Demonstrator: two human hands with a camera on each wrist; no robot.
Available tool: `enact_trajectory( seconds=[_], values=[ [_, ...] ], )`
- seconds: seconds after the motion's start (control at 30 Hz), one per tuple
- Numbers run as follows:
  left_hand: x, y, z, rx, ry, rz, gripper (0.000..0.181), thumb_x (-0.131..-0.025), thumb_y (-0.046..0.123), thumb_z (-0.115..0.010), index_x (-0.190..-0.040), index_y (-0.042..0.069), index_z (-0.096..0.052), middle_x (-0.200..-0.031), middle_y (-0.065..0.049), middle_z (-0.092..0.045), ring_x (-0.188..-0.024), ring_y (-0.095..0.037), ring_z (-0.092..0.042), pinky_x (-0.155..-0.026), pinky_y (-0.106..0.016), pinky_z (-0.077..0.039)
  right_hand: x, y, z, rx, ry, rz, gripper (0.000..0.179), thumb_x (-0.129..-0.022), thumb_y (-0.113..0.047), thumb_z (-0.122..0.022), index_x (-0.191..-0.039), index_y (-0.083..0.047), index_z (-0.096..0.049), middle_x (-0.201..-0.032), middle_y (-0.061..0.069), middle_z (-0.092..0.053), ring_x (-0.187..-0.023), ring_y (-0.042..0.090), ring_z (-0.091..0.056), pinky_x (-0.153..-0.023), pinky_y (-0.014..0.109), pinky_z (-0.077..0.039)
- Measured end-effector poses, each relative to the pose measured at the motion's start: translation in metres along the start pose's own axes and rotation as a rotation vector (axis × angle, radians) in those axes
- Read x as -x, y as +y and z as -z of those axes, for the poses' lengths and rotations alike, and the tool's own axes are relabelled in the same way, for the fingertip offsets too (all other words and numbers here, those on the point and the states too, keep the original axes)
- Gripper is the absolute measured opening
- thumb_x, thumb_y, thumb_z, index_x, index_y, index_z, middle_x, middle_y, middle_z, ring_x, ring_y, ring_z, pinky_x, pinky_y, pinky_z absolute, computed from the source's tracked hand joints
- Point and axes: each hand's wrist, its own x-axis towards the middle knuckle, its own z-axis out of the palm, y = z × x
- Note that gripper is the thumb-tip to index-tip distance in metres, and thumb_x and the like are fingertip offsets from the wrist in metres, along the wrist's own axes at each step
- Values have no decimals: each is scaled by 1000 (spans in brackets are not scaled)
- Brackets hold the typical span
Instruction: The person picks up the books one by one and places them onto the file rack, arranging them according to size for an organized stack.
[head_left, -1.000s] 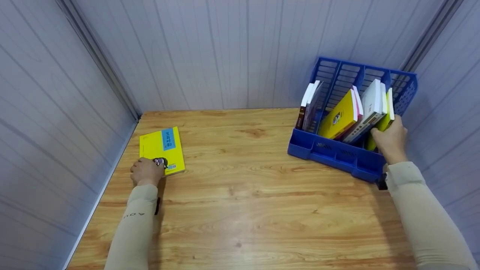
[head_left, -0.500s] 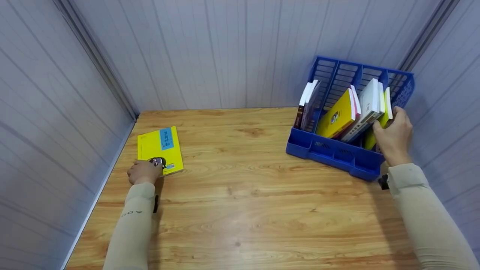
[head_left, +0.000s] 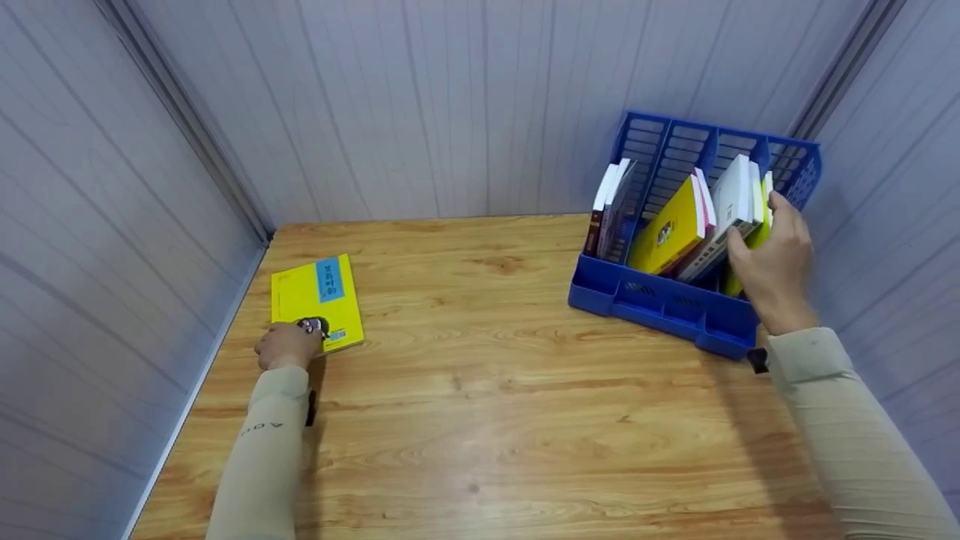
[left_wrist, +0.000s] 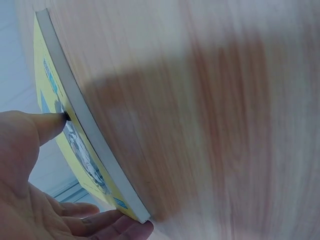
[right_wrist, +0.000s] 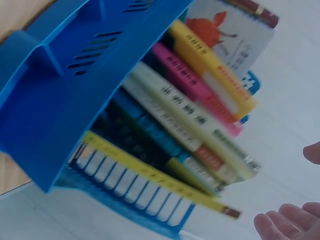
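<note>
A yellow book with a blue title box lies flat at the left of the table. My left hand grips its near left corner; in the left wrist view the thumb presses the cover and the other fingers reach the book's lower corner. My right hand is raised beside the right end of a blue book rack. Its fingers are spread and hold nothing. Closest to it is a thin yellow book leaning in the rack's right end; the right wrist view shows a gap between this book and the fingertips.
Several more books lean in the rack: a thicker yellow book, a pink book, a white book, and dark-spined ones at its left end. Panel walls border the wooden table at the back and sides.
My right hand has come off the thin yellow book in the rack, rising and opening its fingers. The left hand stays on its book. The head view has shifted slightly.
</note>
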Motion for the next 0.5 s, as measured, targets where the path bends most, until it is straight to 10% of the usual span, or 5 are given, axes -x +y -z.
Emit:
enact_trajectory(
  seconds=[0.5],
  values=[
    [1,3,8,24,3,35,97,-100,51,-69,-153,-20,-30,-140,-45,-49,-127,-54,-49,-109,-62,-50,23,-40,-5,0,-40,158,65,-99,-13,-78,-153,9,-51,-148,32,-62,-138,52,-57,-118,65,-46]
  ],
)
